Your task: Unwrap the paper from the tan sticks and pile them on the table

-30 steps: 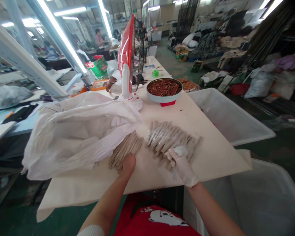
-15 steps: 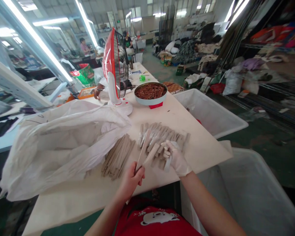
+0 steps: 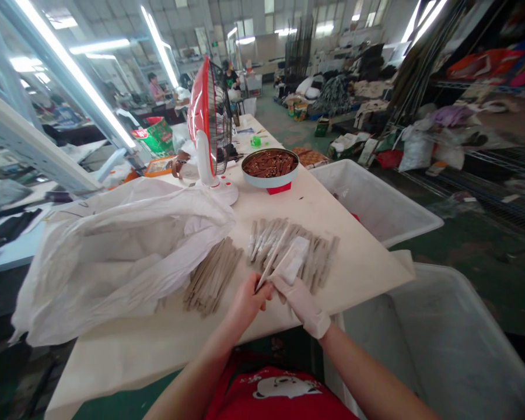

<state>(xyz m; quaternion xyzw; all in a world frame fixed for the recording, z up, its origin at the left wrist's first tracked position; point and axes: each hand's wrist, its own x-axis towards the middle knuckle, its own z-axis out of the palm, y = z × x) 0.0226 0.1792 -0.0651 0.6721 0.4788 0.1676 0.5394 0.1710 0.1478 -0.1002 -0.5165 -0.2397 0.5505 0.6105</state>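
Observation:
My left hand (image 3: pixel 250 298) is bare and closed round a narrow grey-beige strip (image 3: pixel 273 258), which points away from me. My right hand (image 3: pixel 301 302), in a thin white glove, meets it at the fingertips. Its fingers are pinched on a whitish, cloth-like piece (image 3: pixel 294 258) that lies beside the strip; what it is made of is unclear. Beyond the hands, a spread of similar strips (image 3: pixel 318 256) covers part of the table, some looking shiny or whitened. To the left lies a second bundle of plain strips (image 3: pixel 213 275).
A large white plastic sack (image 3: pixel 100 256) slumps over the table's left side. Behind it stands a red and white fan (image 3: pixel 205 128). A round tin of brown strips (image 3: pixel 270 166) rests on a red block. White bins (image 3: pixel 376 204) flank the table's right edge. People are seated far back.
My right hand has moved left and toward me, from over the strips to my left hand. The whitish piece now shows spread out. My left hand has shifted slightly right and forward.

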